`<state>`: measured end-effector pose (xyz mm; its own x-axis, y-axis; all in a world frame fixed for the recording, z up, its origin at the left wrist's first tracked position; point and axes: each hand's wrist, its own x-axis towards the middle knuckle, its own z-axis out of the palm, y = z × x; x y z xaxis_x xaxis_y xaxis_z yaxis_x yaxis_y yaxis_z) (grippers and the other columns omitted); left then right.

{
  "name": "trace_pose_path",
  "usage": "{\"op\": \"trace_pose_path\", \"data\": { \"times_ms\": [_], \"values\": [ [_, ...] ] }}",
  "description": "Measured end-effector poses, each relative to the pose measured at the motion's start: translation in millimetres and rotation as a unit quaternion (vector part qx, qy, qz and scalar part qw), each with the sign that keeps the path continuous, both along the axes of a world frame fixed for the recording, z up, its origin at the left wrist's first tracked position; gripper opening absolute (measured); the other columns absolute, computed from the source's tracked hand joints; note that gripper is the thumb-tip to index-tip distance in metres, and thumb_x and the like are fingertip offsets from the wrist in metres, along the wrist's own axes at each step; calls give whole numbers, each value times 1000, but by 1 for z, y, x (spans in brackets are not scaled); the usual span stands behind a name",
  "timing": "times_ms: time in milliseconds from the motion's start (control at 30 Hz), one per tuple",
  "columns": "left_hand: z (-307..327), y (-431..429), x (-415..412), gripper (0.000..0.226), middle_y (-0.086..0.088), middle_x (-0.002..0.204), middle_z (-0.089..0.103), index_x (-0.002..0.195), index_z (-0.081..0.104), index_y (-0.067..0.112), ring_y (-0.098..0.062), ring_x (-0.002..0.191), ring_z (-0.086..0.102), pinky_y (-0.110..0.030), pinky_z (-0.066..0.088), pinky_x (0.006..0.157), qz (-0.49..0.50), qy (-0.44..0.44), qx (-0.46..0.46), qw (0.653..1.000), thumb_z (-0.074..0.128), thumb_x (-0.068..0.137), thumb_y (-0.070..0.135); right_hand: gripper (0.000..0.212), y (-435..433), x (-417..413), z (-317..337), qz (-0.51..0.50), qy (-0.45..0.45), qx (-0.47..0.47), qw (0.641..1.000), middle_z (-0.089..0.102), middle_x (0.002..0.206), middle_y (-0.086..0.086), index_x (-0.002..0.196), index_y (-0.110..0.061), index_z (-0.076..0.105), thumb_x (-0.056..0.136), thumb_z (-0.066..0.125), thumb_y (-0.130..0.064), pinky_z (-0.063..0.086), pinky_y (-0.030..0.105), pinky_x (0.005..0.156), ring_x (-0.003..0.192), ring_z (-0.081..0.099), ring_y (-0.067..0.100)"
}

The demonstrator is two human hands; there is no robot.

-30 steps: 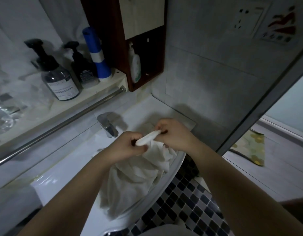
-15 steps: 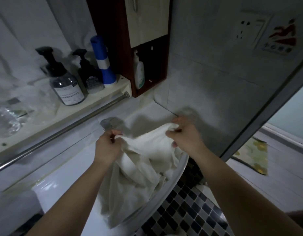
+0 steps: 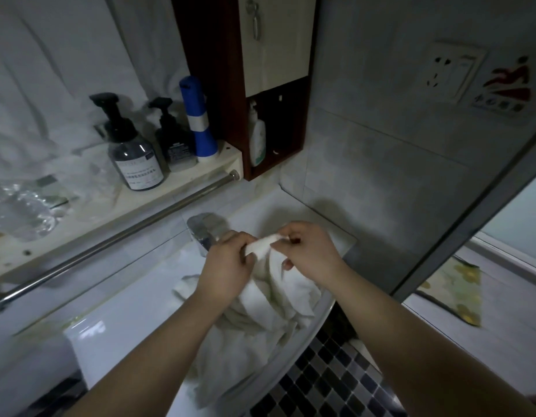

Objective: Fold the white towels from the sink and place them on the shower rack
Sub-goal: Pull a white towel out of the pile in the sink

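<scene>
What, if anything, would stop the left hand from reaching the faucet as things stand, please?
Probably yes, it could reach: the faucet sits just beyond the left hand with nothing between them. Its grip on the white towel, shared with the right hand, is the only hindrance.

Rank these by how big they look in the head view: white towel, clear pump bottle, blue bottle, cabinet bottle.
1. white towel, largest, though nearest the camera
2. clear pump bottle
3. blue bottle, similar height but slimmer
4. cabinet bottle, smallest
</scene>
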<state>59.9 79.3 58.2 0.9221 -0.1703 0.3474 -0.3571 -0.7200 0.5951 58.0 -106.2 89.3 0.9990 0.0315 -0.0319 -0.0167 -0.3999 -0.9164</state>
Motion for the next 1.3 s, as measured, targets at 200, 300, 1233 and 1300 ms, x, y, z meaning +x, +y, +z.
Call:
{"op": "trace_pose_path", "data": {
  "times_ms": [200, 300, 1233, 1300],
  "values": [
    [-24, 39, 6, 18, -6, 80, 61, 87, 75, 10, -32, 76, 63, -27, 33, 65, 180, 92, -19, 979, 64, 80, -2, 24, -24, 22, 14, -137, -61, 82, 985, 70, 72, -11, 82, -36, 64, 90, 69, -13, 46, 14, 46, 49, 68, 10],
    [-25, 66, 11, 22, 2, 86, 64, 99, 72, 22, -21, 80, 60, -27, 40, 73, 268, 134, -81, 951, 65, 83, 9, 11, -44, 35, 13, -216, -46, 114, 969, 68, 59, -16, 82, -25, 67, 89, 68, -17, 50, 23, 49, 47, 66, 7],
    [-14, 81, 12, 24, -2, 62, 56, 75, 61, 21, -34, 73, 64, -28, 41, 63, 200, 147, 60, 967, 52, 83, 0, 17, -15, 57, 17, -153, -8, 168, 974, 72, 72, -3, 97, -11, 72, 87, 61, -2, 55, 22, 50, 51, 69, 13],
    [-17, 87, 14, 26, 0, 70, 59, 89, 69, 19, -30, 74, 61, -28, 43, 68, 217, 147, 26, 965, 49, 86, 1, 20, -19, 58, 13, -146, 8, 126, 981, 73, 91, 5, 106, -11, 70, 87, 65, -5, 58, 27, 55, 55, 70, 12]
  ]
}}
